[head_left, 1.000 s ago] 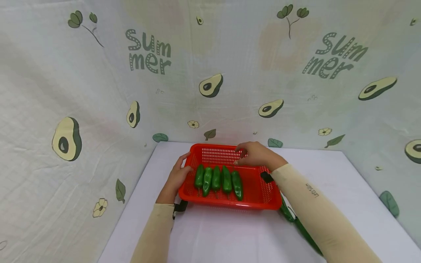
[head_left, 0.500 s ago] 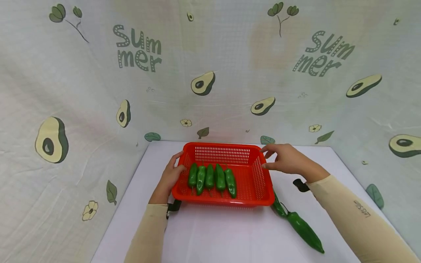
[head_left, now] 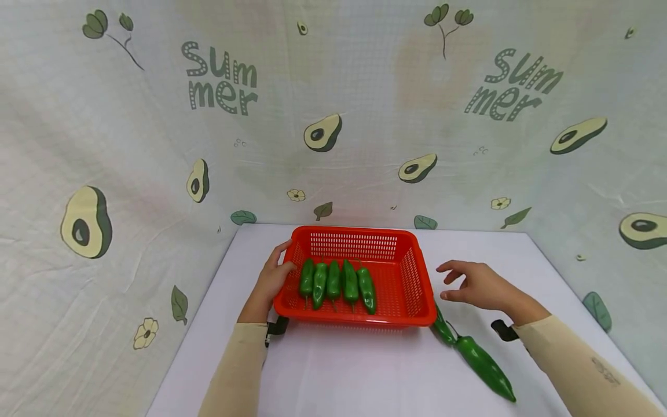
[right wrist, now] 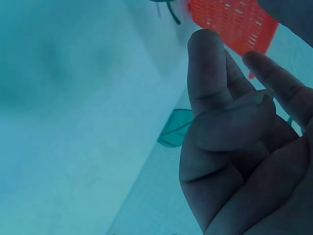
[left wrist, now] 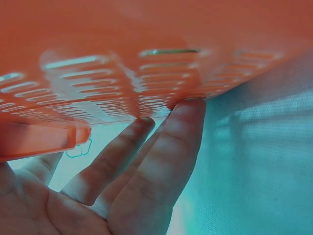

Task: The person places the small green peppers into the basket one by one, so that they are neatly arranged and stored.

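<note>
A red plastic basket [head_left: 388, 319] with slotted walls stands at the back of the table, several green peppers [head_left: 334, 280] lying side by side in its left half. My left hand [head_left: 271, 285] holds the basket's left end, thumb over the rim. In the left wrist view, the fingers [left wrist: 166, 152] of that hand reach up against the slotted outer wall. To the right of the basket, my right hand [head_left: 482, 286] hovers with loosely bent fingers and nothing in them. Below it lie a large green pepper [head_left: 486, 368] and a slimmer one [head_left: 443, 330], partly hidden by the basket's corner.
A white table [head_left: 365, 370] carries everything. Behind and beside it hangs a pale cloth [head_left: 375, 75] printed with avocados and leaves. Black straps [head_left: 504, 330] circle both wrists, over light sleeves.
My right hand has moved from over the basket, past its right rim, out to the right and nearer the loose peppers. My left hand stays at the basket's left end.
</note>
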A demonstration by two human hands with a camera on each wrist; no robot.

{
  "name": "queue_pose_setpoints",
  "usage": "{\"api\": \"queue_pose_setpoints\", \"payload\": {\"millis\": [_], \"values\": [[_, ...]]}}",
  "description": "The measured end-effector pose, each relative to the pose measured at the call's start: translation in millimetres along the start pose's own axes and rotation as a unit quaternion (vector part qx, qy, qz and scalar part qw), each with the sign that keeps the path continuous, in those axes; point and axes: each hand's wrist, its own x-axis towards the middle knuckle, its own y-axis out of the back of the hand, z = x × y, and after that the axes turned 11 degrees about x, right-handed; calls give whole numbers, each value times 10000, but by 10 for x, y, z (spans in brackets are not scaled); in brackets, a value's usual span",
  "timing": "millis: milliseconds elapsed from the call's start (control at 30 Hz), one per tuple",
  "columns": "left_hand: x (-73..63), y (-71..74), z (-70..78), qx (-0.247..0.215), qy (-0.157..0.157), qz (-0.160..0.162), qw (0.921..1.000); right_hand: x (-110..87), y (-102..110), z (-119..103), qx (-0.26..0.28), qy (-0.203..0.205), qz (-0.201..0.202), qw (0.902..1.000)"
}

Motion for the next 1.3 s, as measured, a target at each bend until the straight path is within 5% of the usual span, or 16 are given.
{"api": "queue_pose_setpoints", "payload": {"millis": [433,1300], "values": [[9,1,-6,-9,118,-38,9999,-52,-344,470,738,123,-238,9969],[31,2,-10,68,74,-27,9999,6,-457,534,772,82,-517,9956]]}}
